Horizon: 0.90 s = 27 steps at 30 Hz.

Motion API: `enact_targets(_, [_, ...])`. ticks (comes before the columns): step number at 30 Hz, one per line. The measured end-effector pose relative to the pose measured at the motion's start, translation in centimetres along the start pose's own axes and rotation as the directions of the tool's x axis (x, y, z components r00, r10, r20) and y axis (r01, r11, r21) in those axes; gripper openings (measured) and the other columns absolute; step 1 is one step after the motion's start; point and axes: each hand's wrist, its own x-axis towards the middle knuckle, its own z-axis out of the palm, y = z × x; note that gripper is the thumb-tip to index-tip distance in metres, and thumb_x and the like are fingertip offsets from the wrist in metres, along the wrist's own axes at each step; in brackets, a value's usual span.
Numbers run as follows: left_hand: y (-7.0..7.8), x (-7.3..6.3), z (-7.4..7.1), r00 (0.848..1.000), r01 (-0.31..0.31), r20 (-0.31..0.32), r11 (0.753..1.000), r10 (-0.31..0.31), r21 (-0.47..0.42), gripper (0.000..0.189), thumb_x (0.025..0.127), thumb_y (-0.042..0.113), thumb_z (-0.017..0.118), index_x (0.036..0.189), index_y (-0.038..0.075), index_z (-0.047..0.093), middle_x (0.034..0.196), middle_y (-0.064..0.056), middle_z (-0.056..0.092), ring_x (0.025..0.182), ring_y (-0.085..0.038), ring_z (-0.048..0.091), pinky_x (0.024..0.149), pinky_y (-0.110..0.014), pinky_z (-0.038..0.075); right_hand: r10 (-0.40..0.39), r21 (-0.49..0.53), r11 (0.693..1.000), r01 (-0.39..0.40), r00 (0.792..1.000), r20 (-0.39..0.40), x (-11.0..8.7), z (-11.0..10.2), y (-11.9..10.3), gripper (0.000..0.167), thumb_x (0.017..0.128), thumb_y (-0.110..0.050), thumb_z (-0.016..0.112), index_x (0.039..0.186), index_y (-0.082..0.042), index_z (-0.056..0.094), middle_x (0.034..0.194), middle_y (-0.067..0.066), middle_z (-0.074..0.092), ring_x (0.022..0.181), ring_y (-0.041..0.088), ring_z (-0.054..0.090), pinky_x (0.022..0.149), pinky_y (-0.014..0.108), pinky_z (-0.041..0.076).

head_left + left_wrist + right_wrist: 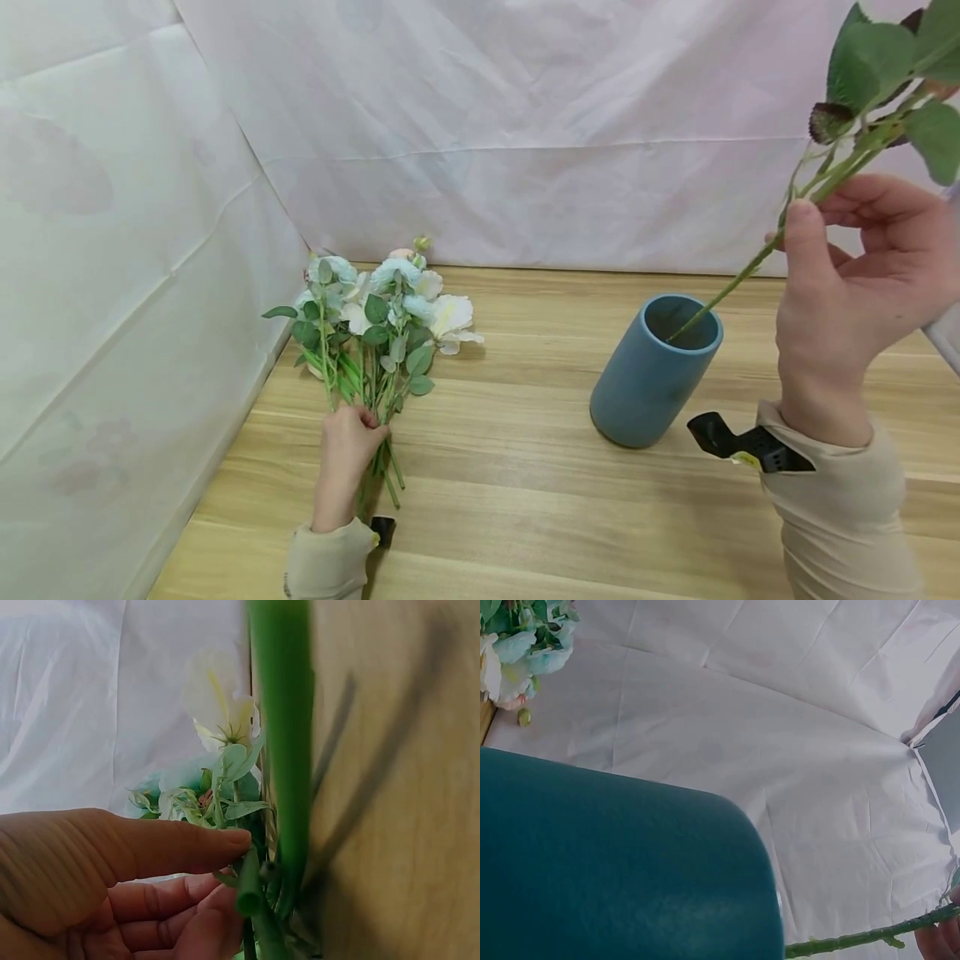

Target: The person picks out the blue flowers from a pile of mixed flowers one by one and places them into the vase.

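A long green flower stem with broad leaves is pinched between the thumb and fingers of my right hand. Its lower end slants into the mouth of a blue vase standing on the table; the flower head is mostly out of view at the upper right. On the left, a bunch of pale blue and white flowers lies on the table, heads toward the back. My left hand pinches stems of this bunch near their lower ends. In the left wrist view, cut stem ends show by the thumb.
The wooden table meets a pale fabric wall at the back. Another fabric wall runs along the left, close to the bunch. The vase stands between the bunch and my right arm. Black wrist cameras sit at the cuffs.
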Motion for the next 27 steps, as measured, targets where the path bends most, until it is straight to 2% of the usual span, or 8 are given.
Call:
enact_targets(6, [-0.1,-0.1,0.1,1.000,-0.012,0.009,1.000,0.012,-0.007,0.025,0.071,0.001,0.076,0.054,0.005,0.058,0.051,-0.001,0.055,0.046,-0.013,0.046,0.050,-0.034,0.046,-0.003,0.026,1.000,0.003,1.000,-0.022,-0.3,-0.3,0.3,0.014,0.071,0.009,0.067,0.082,0.014,0.061,0.076,0.018,0.060,0.065,0.021,0.056,0.055,0.017,0.049])
enact_targets(13, [0.0,-0.2,0.0,1.000,0.009,0.031,0.998,-0.007,-0.066,0.015,0.074,0.002,0.073,0.062,0.002,0.064,0.056,-0.002,0.058,0.048,-0.013,0.048,0.050,-0.031,0.044,0.002,0.001,1.000,-0.002,1.000,-0.016,-0.8,-1.0,0.6,0.014,0.071,0.008,0.068,0.083,0.013,0.061,0.073,0.013,0.061,0.065,0.017,0.055,0.055,0.014,0.048])
enact_targets(22, [-0.1,-0.2,0.0,0.998,-0.041,-0.045,0.992,0.035,-0.120,0.012,0.072,0.000,0.069,0.062,0.000,0.063,0.053,-0.002,0.056,0.047,-0.014,0.049,0.048,-0.030,0.043,0.042,-0.043,0.998,-0.041,0.999,0.026,-2.3,-1.7,1.1,0.016,0.071,0.007,0.070,0.085,0.012,0.062,0.076,0.009,0.061,0.067,0.016,0.056,0.054,0.013,0.046])
enact_targets(27, [0.0,-0.1,-0.1,1.000,-0.014,-0.024,0.996,0.012,-0.092,0.010,0.075,0.002,0.069,0.067,-0.001,0.065,0.057,-0.005,0.060,0.052,-0.016,0.053,0.055,-0.034,0.046,0.066,-0.091,0.994,-0.060,0.996,0.064,-3.2,-2.0,1.1,0.016,0.073,0.006,0.070,0.087,0.011,0.063,0.079,0.005,0.063,0.068,0.014,0.057,0.056,0.012,0.045])
